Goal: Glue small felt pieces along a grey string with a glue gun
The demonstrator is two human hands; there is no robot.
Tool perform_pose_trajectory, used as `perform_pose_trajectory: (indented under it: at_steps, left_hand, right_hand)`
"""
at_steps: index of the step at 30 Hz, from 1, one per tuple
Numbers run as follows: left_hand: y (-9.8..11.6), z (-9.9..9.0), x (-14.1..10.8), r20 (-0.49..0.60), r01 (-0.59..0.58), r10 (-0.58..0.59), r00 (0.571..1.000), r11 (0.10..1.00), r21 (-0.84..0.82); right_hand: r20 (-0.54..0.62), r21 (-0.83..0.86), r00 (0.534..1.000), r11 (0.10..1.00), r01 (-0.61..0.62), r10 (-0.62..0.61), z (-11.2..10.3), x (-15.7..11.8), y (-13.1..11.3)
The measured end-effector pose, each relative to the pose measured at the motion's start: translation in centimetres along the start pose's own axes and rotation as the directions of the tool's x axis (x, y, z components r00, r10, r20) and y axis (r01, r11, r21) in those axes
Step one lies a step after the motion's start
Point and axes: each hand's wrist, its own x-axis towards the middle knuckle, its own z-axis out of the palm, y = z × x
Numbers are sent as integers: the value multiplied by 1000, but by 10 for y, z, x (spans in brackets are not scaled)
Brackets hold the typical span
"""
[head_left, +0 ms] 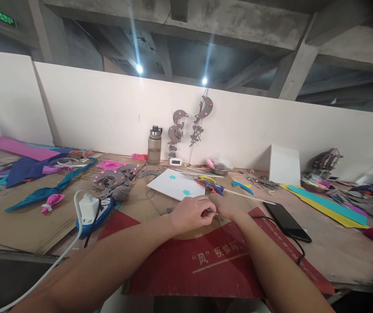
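My left hand [194,214] is closed in a pinch above the red printed sheet [189,271], with something small and dark between its fingertips, too small to name. Right beside it, my right hand [223,206] bends inward; its fingers are largely hidden behind the left hand. Just beyond the hands lies a white board [165,184] bearing two teal flower shapes. Scissors with yellow handles [207,178] and a dark blue tool [215,188] lie behind my right hand. Some grey yarn [167,211] rests near my left wrist.
On the left are a blue power strip [95,219] with a white charger, grey felt pieces [114,178] and teal cloth [43,198]. A bottle [154,148] stands by the white partition. On the right lie a black phone [286,221] with a cable and turquoise and yellow sheets [328,204].
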Motion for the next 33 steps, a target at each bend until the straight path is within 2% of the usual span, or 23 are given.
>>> perform_pose_trajectory:
  at_steps: [3,6,10,16,20,23,28,33]
  left_hand:
    - [-2,2,0,-8,1,-1,1000,1000,7]
    - [-2,2,0,10,7,-7,1000,1000,7]
    - [-2,2,0,45,26,-26,999,1000,-7]
    - [-3,3,0,53,24,-24,998,1000,-5]
    - [-2,4,0,77,13,-12,997,1000,-13]
    - [-3,3,0,89,26,-25,996,1000,-13]
    - [-5,3,1,94,49,-47,994,999,-13]
    - [-5,5,-1,118,4,-2,993,1000,-18]
  right_hand:
    - [-48,-16,998,999,-38,38,0,1,-1]
    - [-19,-6,999,999,-33,32,2,4,1]
    - [16,-5,996,996,-87,87,3,6,1]
    - [7,-117,982,975,-187,189,2,5,-1]
    - [50,-32,983,984,-177,178,-3,1,-4]
    - [-15,53,984,983,-175,176,-6,0,-4]
    - [-83,104,983,982,-156,165,-4,3,1]
    - [-269,236,959,971,-28,93,3,12,9]
